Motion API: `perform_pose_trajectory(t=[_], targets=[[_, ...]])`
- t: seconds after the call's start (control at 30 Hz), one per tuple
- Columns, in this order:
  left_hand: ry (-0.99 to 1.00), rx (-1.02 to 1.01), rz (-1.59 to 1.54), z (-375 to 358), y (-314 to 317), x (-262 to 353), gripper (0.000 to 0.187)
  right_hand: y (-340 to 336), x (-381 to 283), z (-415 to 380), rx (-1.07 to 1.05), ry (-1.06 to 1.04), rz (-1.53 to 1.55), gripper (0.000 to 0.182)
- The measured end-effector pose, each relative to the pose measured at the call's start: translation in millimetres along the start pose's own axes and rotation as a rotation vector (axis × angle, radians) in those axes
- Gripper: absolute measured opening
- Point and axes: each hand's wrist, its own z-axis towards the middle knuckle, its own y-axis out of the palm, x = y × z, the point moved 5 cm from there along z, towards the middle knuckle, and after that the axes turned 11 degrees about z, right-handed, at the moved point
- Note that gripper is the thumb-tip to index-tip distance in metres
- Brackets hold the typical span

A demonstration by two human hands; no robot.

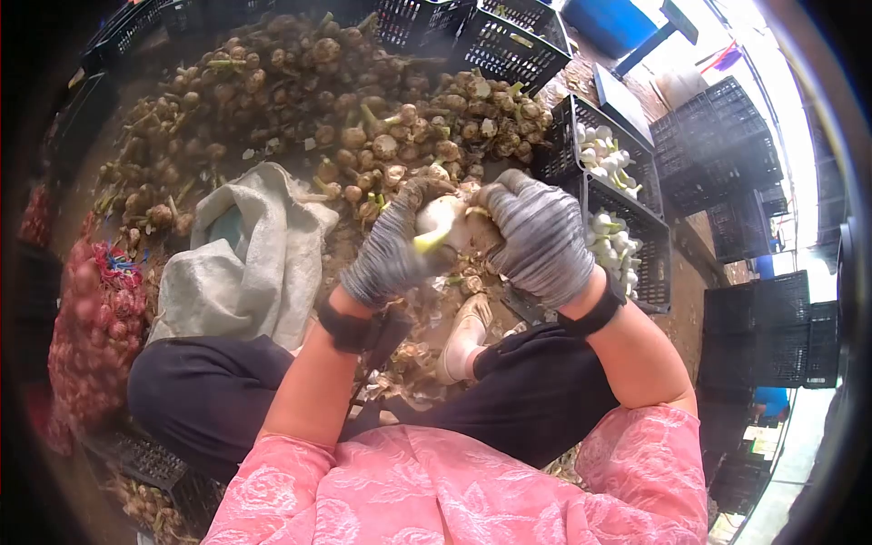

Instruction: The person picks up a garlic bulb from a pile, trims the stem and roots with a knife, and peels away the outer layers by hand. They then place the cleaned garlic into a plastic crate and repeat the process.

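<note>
Both my hands wear grey striped gloves and meet in front of my chest. My left hand [395, 243] is closed round a white garlic bulb [441, 218] whose short green stem points down and left. My right hand [538, 238] has its fingers bent at the bulb's right side, pinching something small and pale, perhaps a piece of peel, too blurred to name. Just beyond my hands lies a large heap of brown, unpeeled garlic bulbs [385, 145]. White, clean bulbs fill a black crate [656, 238] to the right of my right hand.
A second black crate [565, 136] of white bulbs stands behind the first. A pale cloth sack [282, 272] lies at the left, beside a red net bag [95, 336] of bulbs. Stacked black crates [718, 136] line the right. Peelings litter the ground near my foot [461, 345].
</note>
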Motion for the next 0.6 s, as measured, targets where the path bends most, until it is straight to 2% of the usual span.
perform_pose_trajectory(t=[0.03,0.07,0.1,0.13,0.2,0.27,0.3,0.33,0.37,0.4,0.43,0.47,0.5,0.53,0.6], targets=[[-0.005,-0.041,-0.132,-0.6,3.4,0.7,0.065,1.1,12.9,2.3,0.074,0.054,0.076,0.012],[-0.006,-0.048,-0.138,-0.8,6.9,2.0,0.065,-1.4,22.0,0.4,0.148,0.114,0.148,0.017],[0.023,-0.079,-0.255,-0.1,9.2,5.8,0.064,-0.8,28.4,-1.6,0.121,0.213,0.344,0.008],[0.054,-0.107,-0.37,0.9,9.8,8.9,0.063,-0.1,29.3,-1.7,0.12,0.208,0.343,0.008],[-0.152,-0.032,-0.124,8.8,3.5,-11.2,0.064,10.1,45.6,-11.1,0.185,0.546,0.827,0.004],[-0.288,-0.083,-0.537,3.6,6.4,-8.2,0.049,10.4,43.7,-11.4,0.185,0.517,0.859,0.005],[0.048,0.035,0.0,3.8,0.1,-25.7,0.045,8.4,35.4,-7.8,0.219,0.31,0.727,0.005],[0.377,0.148,0.541,4.0,5.6,-8.9,0.043,6.6,25.5,-6.7,0.251,0.107,0.592,0.006],[-0.022,0.099,0.018,-1.2,8.7,-26.2,0.039,5.6,20.1,-6.2,0.23,0.04,0.487,0.009],[-0.027,0.099,0.021,1.3,11.7,-20.9,0.039,6.9,20.9,-6.7,0.23,0.042,0.492,0.009],[-0.142,0.185,-0.402,2.5,11.0,-25.5,0.037,11.7,32.9,-8.4,0.222,0.257,0.589,0.009],[-0.252,0.267,-0.826,2.1,11.6,-30.1,0.044,16.5,45.5,-11.9,0.211,0.472,0.681,0.01],[-0.276,0.184,-0.836,1.5,10.5,-26.1,0.046,19.2,51.4,-10.0,0.165,0.467,0.592,0.01],[-0.273,0.184,-0.836,2.2,10.4,-25.4,0.046,19.9,52.3,-12.2,0.166,0.464,0.591,0.01],[-0.245,0.249,-0.989,3.4,9.6,-25.4,0.047,32.5,53.3,-20.8,0.036,0.802,1.05,0.013]])
